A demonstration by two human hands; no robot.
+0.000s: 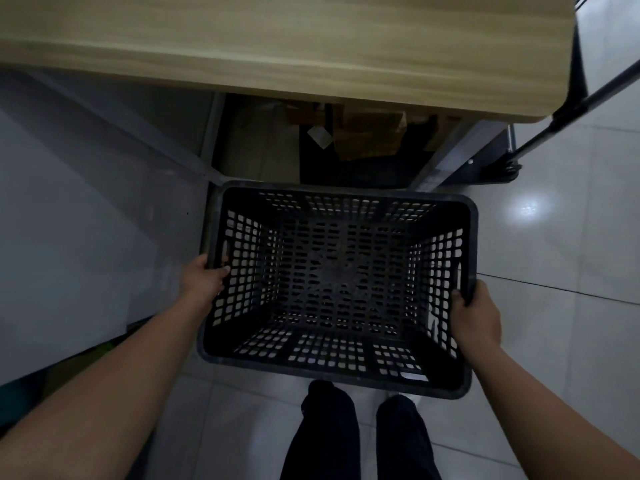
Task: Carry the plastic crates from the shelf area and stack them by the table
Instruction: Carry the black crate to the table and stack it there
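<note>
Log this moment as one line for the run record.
phase: carrying | held: black plastic crate, empty | left hand: on left rim | right hand: on right rim | location: in front of wooden table, above tiled floor

A black plastic crate [337,289], empty and open side up, is gripped at both short ends: the left hand [205,279] on its left rim, the right hand [477,315] on its right rim. Beyond it stands the wooden counter [277,46], above a pale tiled floor [554,237].

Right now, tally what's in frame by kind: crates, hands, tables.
Crates: 1, black crate, empty
Hands: 2, left hand and right hand, each gripping a crate side
Tables: 1, wooden table
Total: 4
</note>
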